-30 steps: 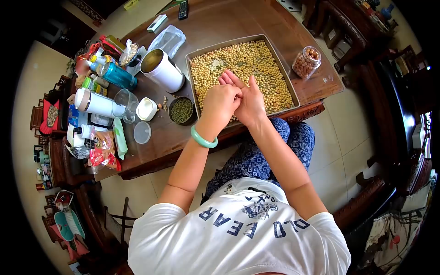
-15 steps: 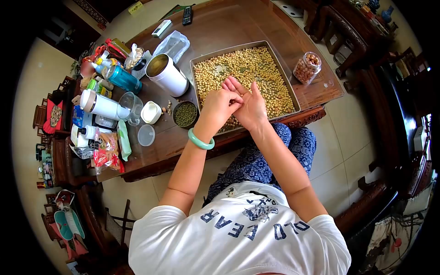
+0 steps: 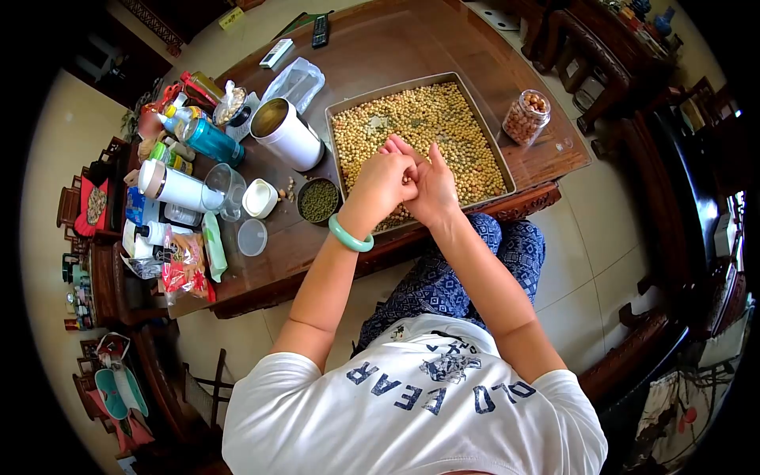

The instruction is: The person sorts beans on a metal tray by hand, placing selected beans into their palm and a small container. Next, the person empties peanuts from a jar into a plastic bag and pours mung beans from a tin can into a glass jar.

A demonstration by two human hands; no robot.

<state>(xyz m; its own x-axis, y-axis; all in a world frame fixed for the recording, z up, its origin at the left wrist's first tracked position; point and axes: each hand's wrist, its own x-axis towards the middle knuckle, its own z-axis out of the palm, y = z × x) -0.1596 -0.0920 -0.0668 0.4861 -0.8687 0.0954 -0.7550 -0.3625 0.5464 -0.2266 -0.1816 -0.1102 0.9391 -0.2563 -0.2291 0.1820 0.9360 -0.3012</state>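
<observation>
My left hand [image 3: 381,184], with a pale green bangle [image 3: 349,235] on its wrist, has its fingers curled and pinched against the palm of my right hand. Whatever the pinch holds is too small or hidden. My right hand [image 3: 435,190] lies palm up, fingers stretched out and thumb apart; part of its palm is covered. Both hands are above the near side of a square metal tray [image 3: 485,129] spread with yellowish dried beans [image 3: 455,138], with some green ones among them. Left of the tray stands a small dark bowl [image 3: 300,207] of green mung beans [image 3: 320,198].
Behind the bowl, a white canister [image 3: 294,141] leans, its open mouth showing. A jar of nuts [image 3: 527,119] stands right of the tray. A white container [image 3: 260,199], a clear lid [image 3: 252,237], bottles and packets crowd the table's left side. Remote controls [image 3: 320,30] lie at the back.
The fingers of my left hand have curled further in against my right palm. My right hand has shifted only slightly. The tray, bowl and jar stay in place.
</observation>
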